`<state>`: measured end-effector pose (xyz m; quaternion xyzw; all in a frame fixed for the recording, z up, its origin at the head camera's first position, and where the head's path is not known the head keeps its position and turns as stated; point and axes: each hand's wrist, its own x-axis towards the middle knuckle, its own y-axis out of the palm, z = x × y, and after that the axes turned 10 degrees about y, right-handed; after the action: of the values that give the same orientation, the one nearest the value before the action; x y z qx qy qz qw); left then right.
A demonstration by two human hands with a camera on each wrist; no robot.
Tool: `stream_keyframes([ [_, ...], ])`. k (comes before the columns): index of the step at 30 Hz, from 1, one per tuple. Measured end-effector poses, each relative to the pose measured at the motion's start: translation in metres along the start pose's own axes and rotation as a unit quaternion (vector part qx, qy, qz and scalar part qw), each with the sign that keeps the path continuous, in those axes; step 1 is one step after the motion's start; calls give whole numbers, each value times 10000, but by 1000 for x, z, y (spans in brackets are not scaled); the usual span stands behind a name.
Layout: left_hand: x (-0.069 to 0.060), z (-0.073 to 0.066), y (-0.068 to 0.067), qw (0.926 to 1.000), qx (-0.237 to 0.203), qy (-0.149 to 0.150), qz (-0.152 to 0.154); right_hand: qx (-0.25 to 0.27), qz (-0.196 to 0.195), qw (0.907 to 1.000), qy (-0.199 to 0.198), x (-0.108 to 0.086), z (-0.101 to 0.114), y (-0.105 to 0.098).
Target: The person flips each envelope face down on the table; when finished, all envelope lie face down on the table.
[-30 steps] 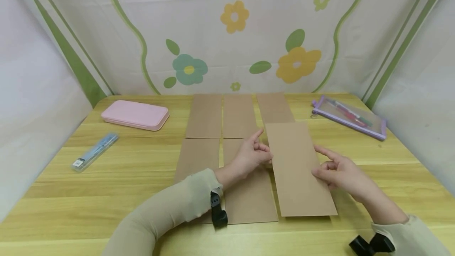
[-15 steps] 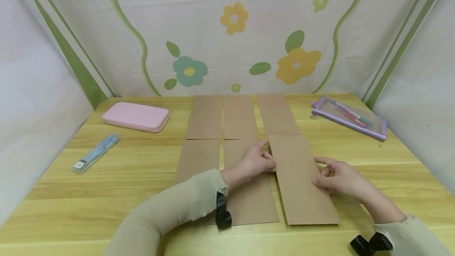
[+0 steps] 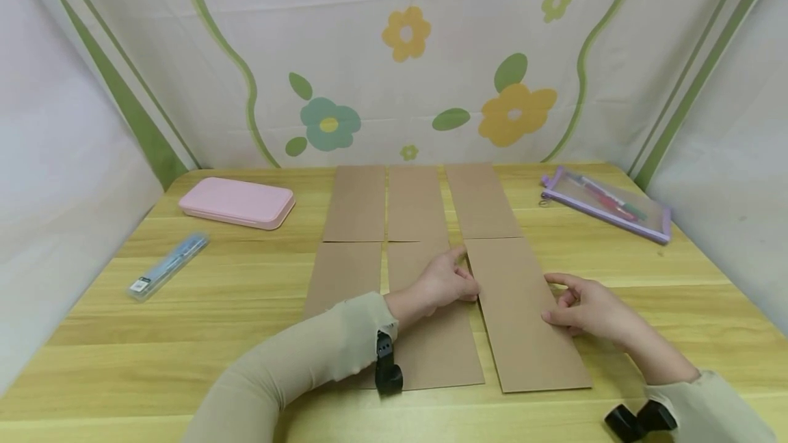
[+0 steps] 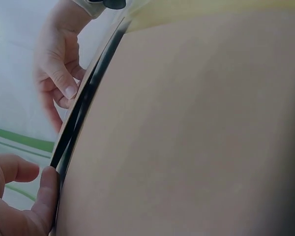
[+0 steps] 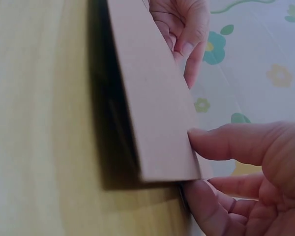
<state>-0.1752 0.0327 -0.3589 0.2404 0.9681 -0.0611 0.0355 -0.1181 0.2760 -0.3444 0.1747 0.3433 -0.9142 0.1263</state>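
Observation:
A brown rectangular cardboard sheet (image 3: 523,320) lies at the front right of a grid of similar sheets, its far edge meeting the back right sheet (image 3: 483,204). My left hand (image 3: 440,282) holds its left edge, index finger pointing forward. At the opposite edge, my right hand (image 3: 594,310) pinches the sheet, thumb on top and fingers below. In the right wrist view, the sheet (image 5: 152,113) has a dark shadow along one side. The front middle sheet (image 4: 187,123) fills most of the left wrist view, a narrow dark gap beside it.
Two back sheets, left (image 3: 356,204) and middle (image 3: 415,204), lie beyond the front left sheet (image 3: 341,272). A pink case (image 3: 237,202) and a slim clear blue box (image 3: 169,265) are on the left. A purple-edged pouch with pens (image 3: 606,204) rests at right.
Both hands have brought the front right sheet down and toward me. It overlapped the back right sheet before; now their edges meet. In the last half second it has shifted only slightly.

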Motion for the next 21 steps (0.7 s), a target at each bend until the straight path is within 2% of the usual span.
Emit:
stream_keyframes([
  [8, 0, -1, -3, 9990, 399, -62, 185, -178, -217, 9996, 79, 0, 0, 1],
  [14, 1, 0, -4, 9995, 231, -64, 221, -418, -359, 9984, 133, 1, 1, 2],
  [21, 1, 1, -4, 9997, 111, -41, 196, -398, -296, 9986, 154, 1, 3, 1],
])
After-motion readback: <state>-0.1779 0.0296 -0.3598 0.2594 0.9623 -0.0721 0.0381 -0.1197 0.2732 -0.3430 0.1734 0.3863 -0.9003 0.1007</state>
